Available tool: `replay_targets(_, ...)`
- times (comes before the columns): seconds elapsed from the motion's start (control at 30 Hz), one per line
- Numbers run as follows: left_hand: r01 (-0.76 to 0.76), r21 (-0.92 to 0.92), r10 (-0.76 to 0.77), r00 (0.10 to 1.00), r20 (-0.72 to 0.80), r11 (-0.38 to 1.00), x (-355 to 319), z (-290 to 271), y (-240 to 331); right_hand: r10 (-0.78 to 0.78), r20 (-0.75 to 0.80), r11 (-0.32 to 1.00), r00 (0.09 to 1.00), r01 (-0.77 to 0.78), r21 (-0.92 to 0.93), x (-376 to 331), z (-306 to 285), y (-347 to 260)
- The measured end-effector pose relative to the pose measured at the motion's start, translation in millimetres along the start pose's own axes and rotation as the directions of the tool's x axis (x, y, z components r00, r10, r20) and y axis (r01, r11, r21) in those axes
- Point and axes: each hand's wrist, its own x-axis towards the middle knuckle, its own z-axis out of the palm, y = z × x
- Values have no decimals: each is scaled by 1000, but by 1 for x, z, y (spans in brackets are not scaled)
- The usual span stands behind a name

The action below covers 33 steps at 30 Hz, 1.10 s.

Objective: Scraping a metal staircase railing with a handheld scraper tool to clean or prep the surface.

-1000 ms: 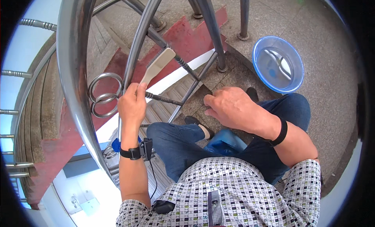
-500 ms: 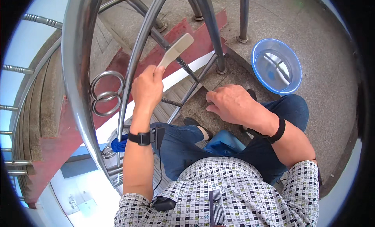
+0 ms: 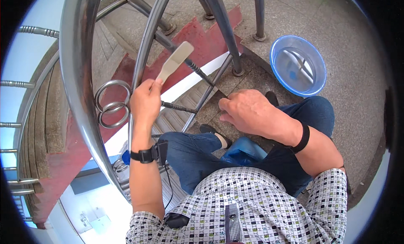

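Left hand gripping beige brush against railing, right hand loosely curled, empty, blue basin beyond it

We cannot see the brush's bristles, and its handle end hides inside the left hand. The right hand's fingertips curl under, out of sight.

Head view, looking down a stair landing. Left hand grips the handle of a flat pale brush, its blade tilted up to the far right beside a dark twisted baluster of the steel railing. Right hand hovers loosely curled above the knees. A blue plastic basin stands on the floor, far right.
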Motion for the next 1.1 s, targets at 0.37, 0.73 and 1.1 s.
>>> replay_targets(0.37, -84, -241, 123, 981, 151, 967, -11, 39, 20, 40, 28, 999, 999, -39, -27, 2, 4, 3)
replay_targets(0.73, 171, -440, -44, 958, 284, 882, -56, 18, 35, 17, 15, 1000, 1000, -17, -9, -2, -6, -2)
replay_targets(1.1, 113, -512, 2, 976, 219, 851, -16, 42, 72, 31, -9, 999, 999, -31, -34, 2, 2, 6)
